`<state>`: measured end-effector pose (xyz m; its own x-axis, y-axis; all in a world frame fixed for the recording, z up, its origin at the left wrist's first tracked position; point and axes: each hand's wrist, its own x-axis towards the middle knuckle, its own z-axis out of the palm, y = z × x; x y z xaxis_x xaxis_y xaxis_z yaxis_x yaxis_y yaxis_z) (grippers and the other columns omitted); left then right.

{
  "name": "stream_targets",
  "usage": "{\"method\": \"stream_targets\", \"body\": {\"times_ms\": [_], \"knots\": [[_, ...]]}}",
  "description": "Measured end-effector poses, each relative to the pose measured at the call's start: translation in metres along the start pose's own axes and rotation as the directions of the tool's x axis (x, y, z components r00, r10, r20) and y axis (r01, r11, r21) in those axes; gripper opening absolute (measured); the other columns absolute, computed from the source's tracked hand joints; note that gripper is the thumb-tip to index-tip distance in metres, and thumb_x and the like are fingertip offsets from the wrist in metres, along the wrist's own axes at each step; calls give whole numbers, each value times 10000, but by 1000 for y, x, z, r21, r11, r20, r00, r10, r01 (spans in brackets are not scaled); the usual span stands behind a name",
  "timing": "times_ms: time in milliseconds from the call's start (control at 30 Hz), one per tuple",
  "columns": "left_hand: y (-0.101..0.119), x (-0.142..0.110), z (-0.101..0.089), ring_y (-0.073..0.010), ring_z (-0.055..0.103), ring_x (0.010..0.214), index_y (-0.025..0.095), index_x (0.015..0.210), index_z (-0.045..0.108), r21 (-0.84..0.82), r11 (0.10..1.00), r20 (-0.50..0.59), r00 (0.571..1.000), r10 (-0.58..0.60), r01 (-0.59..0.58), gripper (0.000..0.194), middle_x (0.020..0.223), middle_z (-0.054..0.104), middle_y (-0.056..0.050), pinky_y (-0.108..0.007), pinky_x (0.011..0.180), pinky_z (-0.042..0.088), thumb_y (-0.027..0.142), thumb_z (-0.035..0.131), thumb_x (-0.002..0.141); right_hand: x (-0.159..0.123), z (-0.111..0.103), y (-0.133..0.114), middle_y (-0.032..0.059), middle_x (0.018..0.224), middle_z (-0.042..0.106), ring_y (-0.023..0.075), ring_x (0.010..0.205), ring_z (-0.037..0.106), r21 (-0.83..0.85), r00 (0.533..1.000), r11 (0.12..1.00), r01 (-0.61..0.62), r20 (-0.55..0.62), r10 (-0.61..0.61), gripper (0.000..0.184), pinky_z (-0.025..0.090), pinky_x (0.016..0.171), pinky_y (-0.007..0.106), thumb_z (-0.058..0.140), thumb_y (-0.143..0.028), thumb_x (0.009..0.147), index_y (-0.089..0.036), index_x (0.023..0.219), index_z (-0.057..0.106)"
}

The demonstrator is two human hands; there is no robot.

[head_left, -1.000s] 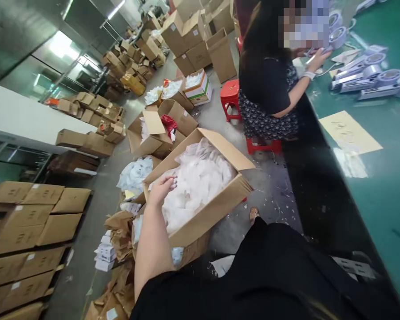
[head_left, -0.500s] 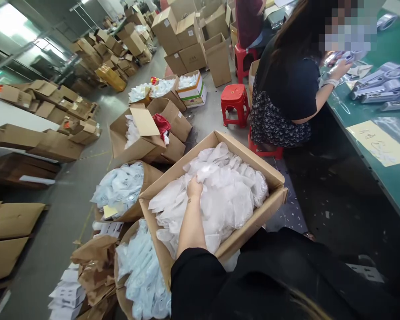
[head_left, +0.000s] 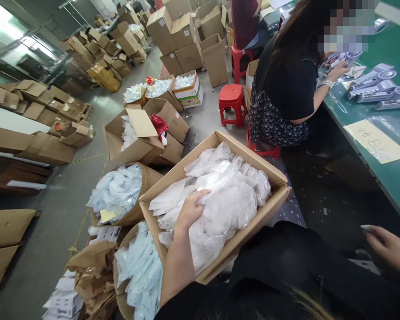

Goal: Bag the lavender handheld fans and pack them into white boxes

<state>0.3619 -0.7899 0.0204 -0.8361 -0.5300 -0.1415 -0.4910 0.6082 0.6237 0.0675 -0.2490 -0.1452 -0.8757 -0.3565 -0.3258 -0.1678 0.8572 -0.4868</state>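
Observation:
My left hand [head_left: 190, 210] reaches into a cardboard box [head_left: 253, 156] heaped with white, translucent bubble-wrap bags [head_left: 233, 202]. Its thumb and fingers are closed on the edge of a bag near the middle of the heap; the fingertips are partly hidden. What the bags contain, if anything, cannot be made out. Over at the right edge of the view, my right hand [head_left: 388, 249] hangs away from the box. Its fingers are loosely bent and apart, with nothing seen in them.
Left of the box stand cartons of bluish bagged items [head_left: 118, 189] and crumpled brown paper [head_left: 95, 271]. A co-worker [head_left: 286, 84] sits at the green table [head_left: 362, 118], which holds grey-purple devices [head_left: 376, 82]. A red stool [head_left: 232, 104] and stacked cartons [head_left: 186, 33] are beyond.
My left hand has drawn back toward me over the bags, shifting them slightly. My right hand has come into view at the right edge. The view has shifted a little.

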Motion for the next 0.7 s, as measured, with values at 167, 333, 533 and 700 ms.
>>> {"method": "stream_targets", "body": {"times_ms": [167, 333, 533, 700], "knots": [[2, -50, -33, -233, 645, 951, 203, 923, 709, -369, 929, -274, 957, -89, -20, 257, 984, 709, -47, -376, 896, 497, 271, 696, 675, 6, 3, -59, 171, 886, 677, 338, 820, 648, 96, 993, 994, 43, 101, -53, 171, 415, 686, 463, 566, -429, 563, -381, 725, 596], [16, -48, -32, -183, 648, 673, 187, 791, 683, -619, 781, -556, 748, -361, -83, 352, 741, 705, -1, -338, 672, 554, 286, 826, 485, 10, 13, -82, 164, 924, 669, 290, 897, 646, 147, 985, 981, 129, 95, -144, 116, 445, 780, 415, 561, -317, 655, -328, 759, 612], [131, 31, -5, -176, 647, 649, 281, 750, 696, -692, 699, -427, 884, -193, -181, 303, 748, 711, 35, -307, 612, 573, 225, 831, 484, -23, 9, -85, 84, 888, 662, 272, 889, 630, 452, 995, 892, 30, 73, -70, 214, 464, 859, 413, 608, -389, 718, -236, 864, 638], [299, 92, 98, -199, 674, 690, 221, 759, 686, -838, 543, 86, 969, 230, -54, 284, 704, 700, 26, -314, 636, 581, 216, 804, 500, -57, -16, -91, 127, 1270, 519, 245, 1085, 575, 965, 931, 86, -249, 263, -254, 707, 463, 908, 458, 699, -548, 681, -238, 1263, 444]]}}
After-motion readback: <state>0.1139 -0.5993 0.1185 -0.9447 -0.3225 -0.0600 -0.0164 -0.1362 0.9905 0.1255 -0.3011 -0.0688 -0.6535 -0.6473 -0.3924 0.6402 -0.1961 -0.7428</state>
